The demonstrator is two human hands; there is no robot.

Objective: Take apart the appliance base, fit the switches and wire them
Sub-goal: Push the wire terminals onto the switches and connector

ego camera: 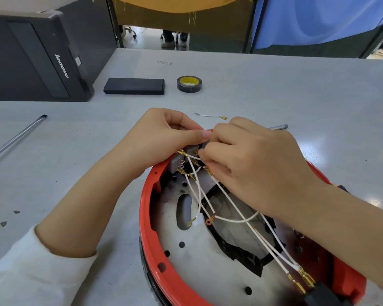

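The round appliance base (150, 219), red-rimmed with a pale metal floor, lies open on the table at lower right. Grey switches (177, 162) sit at its far rim with brass terminals. My left hand (164, 138) grips the switch block from the left, thumb on top. My right hand (250, 160) reaches over the base and pinches a white wire's brass connector (200, 153) at the switch. Several white wires (230, 219) run across the base to a black part (318, 292) at the near right.
A loose white wire (210, 116) lies just beyond my hands, a pen-like metal tool (279, 127) behind my right hand. A tape roll (189, 84), a black box (134, 86) and a black computer case (35, 58) stand farther back. A metal rod (16, 138) lies at left.
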